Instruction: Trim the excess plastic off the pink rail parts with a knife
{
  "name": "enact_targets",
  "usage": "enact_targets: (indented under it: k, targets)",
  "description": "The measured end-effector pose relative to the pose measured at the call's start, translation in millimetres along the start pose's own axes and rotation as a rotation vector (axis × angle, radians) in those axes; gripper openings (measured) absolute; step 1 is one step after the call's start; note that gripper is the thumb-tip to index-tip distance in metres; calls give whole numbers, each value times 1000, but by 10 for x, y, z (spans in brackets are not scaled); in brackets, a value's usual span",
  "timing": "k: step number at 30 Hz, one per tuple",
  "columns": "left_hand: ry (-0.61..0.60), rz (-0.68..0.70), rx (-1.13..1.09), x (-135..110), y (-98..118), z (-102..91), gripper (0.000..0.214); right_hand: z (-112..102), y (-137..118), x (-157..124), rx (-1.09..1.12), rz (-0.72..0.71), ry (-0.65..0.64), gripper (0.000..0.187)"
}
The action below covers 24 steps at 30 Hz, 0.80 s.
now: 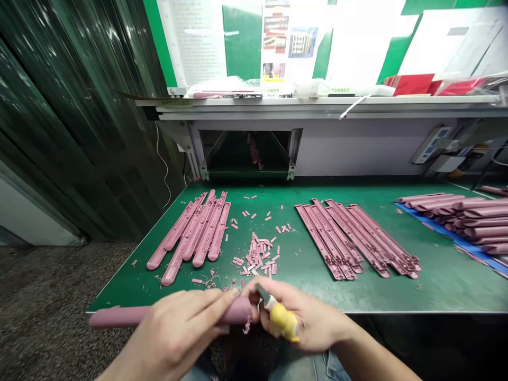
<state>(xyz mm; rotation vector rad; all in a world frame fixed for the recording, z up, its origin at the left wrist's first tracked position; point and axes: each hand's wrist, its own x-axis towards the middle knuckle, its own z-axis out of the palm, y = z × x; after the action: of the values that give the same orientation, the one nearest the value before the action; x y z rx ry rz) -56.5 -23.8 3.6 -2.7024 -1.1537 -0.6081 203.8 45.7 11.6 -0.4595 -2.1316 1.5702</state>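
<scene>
Bright, even light seems to fall from overhead, ahead of your left hand (170, 336) and right hand (305, 317). The papers (365, 47) beyond them wash out in glare, and the green bench (436, 288) shows a soft sheen. Dark shadow lies below the bench edge under your hands. Wide-angle distortion bends the corrugated wall (59, 116) to their left, and your fingers look slightly blurred.

Your left hand (170, 336) and right hand (307, 317) are bare, forearms likewise; you wear blue denim jeans (327, 365), seam stitching visible; a dark garment (242, 360) covers your lap, type unclear.
</scene>
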Motion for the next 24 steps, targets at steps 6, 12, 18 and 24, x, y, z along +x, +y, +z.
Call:
enact_targets:
  k: [6,12,18,24]
  targets:
    - [-112,24,129,148,-201,-215,47,21,111,-43,-642,-77,163,27]
    - [-37,66,76,335,-77,-338,47,179,236,152,-1135,-260,291,35]
    - [-45,181,123,290,-134,-412,51,128,179,188,-1200,-372,239,25]
    - [70,5,-9,108,63,-281,63,143,118,139,-1166,-457,311,33]
